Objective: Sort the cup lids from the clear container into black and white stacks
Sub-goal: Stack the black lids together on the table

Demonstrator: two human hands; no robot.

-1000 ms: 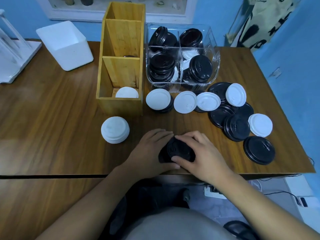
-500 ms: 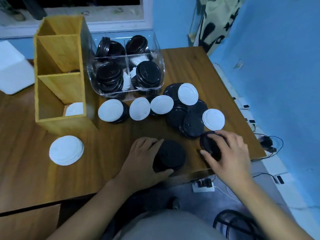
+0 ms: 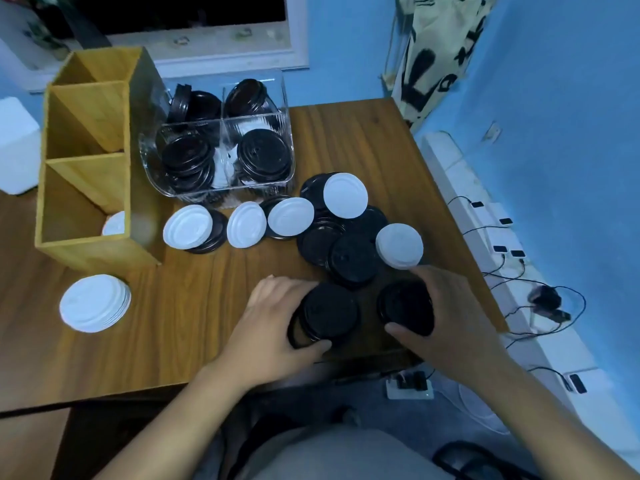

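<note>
Fingers (image 3: 446, 292) of the right hand (image 3: 450, 317) now curled round a single black lid (image 3: 403, 306), lifted from the bench's (image 3: 194, 306) right edge a moment ago. Left hand (image 3: 273, 323) still cups the black stack (image 3: 325, 315) just beside it. Lid probably goes on next; white stack (image 3: 94, 303) well apart.

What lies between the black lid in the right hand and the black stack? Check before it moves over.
Nothing visible. The right hand grips a black lid beside the black stack held by the left hand; only bare table shows in the gap.
</note>
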